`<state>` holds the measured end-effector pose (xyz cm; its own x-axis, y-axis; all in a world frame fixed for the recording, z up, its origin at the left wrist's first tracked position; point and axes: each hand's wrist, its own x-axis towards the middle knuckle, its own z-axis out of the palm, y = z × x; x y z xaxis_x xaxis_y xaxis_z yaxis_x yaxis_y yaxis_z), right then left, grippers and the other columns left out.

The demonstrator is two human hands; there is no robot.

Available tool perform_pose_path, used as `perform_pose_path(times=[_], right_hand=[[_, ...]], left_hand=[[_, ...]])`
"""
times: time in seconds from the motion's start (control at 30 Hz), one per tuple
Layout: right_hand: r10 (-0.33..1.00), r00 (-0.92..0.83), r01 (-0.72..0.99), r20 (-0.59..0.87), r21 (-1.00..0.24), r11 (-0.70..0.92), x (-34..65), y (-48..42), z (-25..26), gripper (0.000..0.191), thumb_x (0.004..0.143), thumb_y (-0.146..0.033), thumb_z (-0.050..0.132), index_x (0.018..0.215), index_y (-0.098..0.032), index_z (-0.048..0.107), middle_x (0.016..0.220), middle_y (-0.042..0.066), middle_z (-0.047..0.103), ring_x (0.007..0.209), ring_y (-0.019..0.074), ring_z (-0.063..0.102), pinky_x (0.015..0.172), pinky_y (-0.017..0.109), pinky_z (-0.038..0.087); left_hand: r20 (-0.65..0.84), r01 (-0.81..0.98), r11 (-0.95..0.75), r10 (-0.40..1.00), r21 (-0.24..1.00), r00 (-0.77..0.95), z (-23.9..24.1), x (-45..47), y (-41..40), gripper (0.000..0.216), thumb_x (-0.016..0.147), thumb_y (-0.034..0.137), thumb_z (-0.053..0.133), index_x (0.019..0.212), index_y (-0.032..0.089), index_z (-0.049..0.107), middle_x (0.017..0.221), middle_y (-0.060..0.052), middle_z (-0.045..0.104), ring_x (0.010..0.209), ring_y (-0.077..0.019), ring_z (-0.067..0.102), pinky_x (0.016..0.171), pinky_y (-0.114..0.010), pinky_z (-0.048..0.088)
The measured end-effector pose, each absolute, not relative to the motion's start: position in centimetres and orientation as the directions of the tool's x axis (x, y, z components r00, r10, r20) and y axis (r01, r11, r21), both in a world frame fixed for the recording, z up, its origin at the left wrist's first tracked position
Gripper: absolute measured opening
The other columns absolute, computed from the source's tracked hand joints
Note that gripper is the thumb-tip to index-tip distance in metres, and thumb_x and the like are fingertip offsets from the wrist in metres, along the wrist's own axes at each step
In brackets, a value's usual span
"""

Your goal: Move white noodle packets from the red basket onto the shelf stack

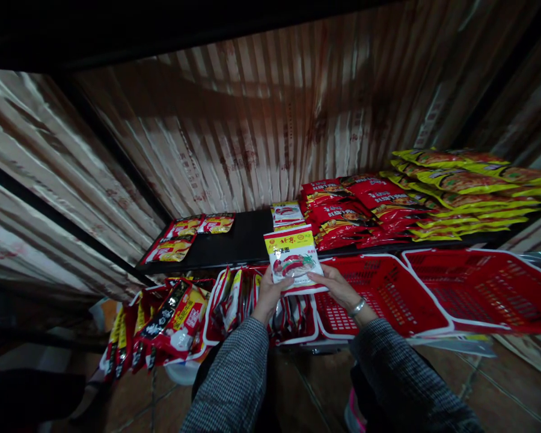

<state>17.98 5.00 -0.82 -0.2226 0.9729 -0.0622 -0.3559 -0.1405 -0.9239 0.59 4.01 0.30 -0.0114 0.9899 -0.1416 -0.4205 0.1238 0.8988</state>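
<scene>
Lengthwise away, packet [294, 260], yellow end toward shelf [246, 237]

a pleated, printed curtain [234, 132] hangs at the back (its folds partly in shadow); at the right, yellow-edged packets [464, 180] lie piled beside red packets [340, 213], and below spreads a tiled floor [496, 391].

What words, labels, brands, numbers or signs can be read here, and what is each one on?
"面": ends the black line on the held yellow-and-white noodle packet; its other lettering is too blurred to read surely.
"白": on the black-and-yellow packet at lower left; the rest is unclear.
Too small or blurred: print on the red packets, yellow-green packets and pleated backdrop.
</scene>
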Motion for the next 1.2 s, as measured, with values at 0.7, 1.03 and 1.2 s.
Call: perform_pose_path(times=[0.7, 1.03, 1.2], right_hand=[[0.969, -0.159, -0.346, -0.188, -0.909, -0.233, 17.1, 4.6, -2.1, 0.033, 0.055, -0.036, 0.084, 0.082, -0.021, 0.072, 0.079, 0.002, 0.074, 0.071, 0.0168, 0.068, 0.068, 0.029, 0.055], [0.999, 0.001, -0.331, -0.046, -0.943, -0.043, 17.5, 6.7, -2.5, 0.059, 0.064, -0.040, 0.076, 0.120, -0.026, 0.060, 0.096, 0.004, 0.072, 0.085, 0.0212, 0.068, 0.074, 0.034, 0.054], [0.999, 0.035, -0.306, 0.023, -0.951, 0.032, 17.3, 10.1, -1.2, 0.060, 0.058, -0.038, 0.078, 0.114, -0.024, 0.062, 0.099, 0.006, 0.071, 0.090, 0.0242, 0.067, 0.076, 0.037, 0.055]], left_hand=[[-0.131, -0.483, 0.082, 0.989, 0.872, -0.069, 0.7, 0.5, 3.9, 0.072, 0.042, 0.014, 0.085, 0.108, 0.017, 0.058, 0.100, -0.007, 0.071, 0.090, -0.0237, 0.067, 0.087, -0.039, 0.051], [-0.117, -0.463, 0.084, 0.992, 0.882, -0.043, -0.5, 0.2, 7.7, 0.073, 0.040, 0.013, 0.086, 0.107, 0.015, 0.058, 0.094, -0.007, 0.072, 0.087, -0.0240, 0.068, 0.086, -0.040, 0.051], [-0.138, -0.285, 0.130, 0.990, 0.950, -0.008, 1.5, -0.8, 11.5, 0.066, 0.038, 0.013, 0.088, 0.099, 0.013, 0.060, 0.086, -0.007, 0.072, 0.082, -0.0252, 0.068, 0.085, -0.043, 0.051]])
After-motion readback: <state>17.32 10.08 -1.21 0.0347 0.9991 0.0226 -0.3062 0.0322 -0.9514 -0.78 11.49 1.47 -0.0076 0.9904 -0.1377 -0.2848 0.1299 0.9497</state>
